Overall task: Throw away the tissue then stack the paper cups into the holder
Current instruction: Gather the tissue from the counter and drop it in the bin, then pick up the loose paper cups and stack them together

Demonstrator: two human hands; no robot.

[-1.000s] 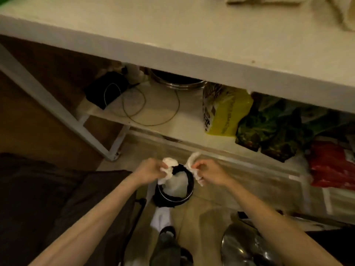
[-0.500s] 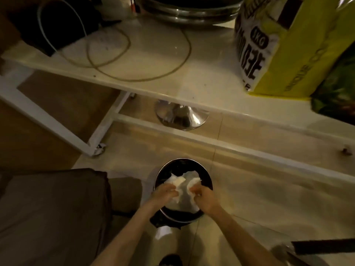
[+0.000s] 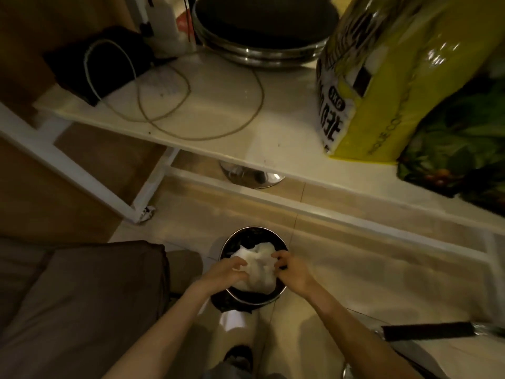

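A crumpled white tissue (image 3: 258, 266) lies in the mouth of a small round bin with a metal rim (image 3: 254, 230) and a black liner, standing on the tiled floor. My left hand (image 3: 224, 273) is at the tissue's left edge and my right hand (image 3: 293, 272) at its right edge. Both hover just over the bin with fingers spread and fingertips touching the wad. Neither hand pinches a separate piece. No paper cups and no cup holder are in view.
A low white shelf (image 3: 218, 149) runs above the bin, bearing a yellow bag (image 3: 382, 86), a green patterned bag (image 3: 459, 149), a steel pot (image 3: 262, 31), a black pouch (image 3: 93, 61) and a looped cord. A brown cushion (image 3: 76, 310) lies left, and a chrome stool base (image 3: 254, 179) behind.
My head has moved down and closer to the bin. Both hands lowered their tissue pieces into it, and their fingers have loosened from a pinch to a spread.
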